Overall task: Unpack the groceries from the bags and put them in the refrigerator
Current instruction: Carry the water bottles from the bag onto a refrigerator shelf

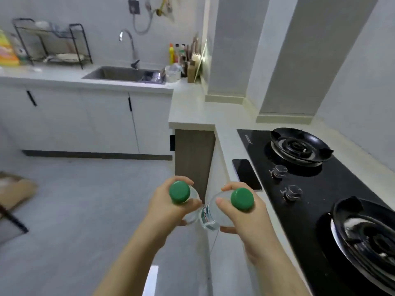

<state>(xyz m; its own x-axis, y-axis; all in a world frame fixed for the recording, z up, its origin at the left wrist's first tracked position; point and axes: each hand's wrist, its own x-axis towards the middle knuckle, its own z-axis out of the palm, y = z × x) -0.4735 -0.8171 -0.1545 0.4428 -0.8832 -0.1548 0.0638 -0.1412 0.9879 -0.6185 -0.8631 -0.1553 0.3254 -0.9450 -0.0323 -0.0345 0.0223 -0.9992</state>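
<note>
Person's got one green-capped water bottle per fist, left hand (165, 210) wrapped round the left bottle (180, 192), right hand (248, 223) round the right bottle (210, 217), both just left of the hob (316, 195), caps up, right one tilted and nearer the hob, no fridge in sight.

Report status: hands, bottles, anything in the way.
Left hand grips left bottle, right hand grips right bottle, both green-capped. Fridge not in view. Phone on counter by stove, apart from hands.
</note>
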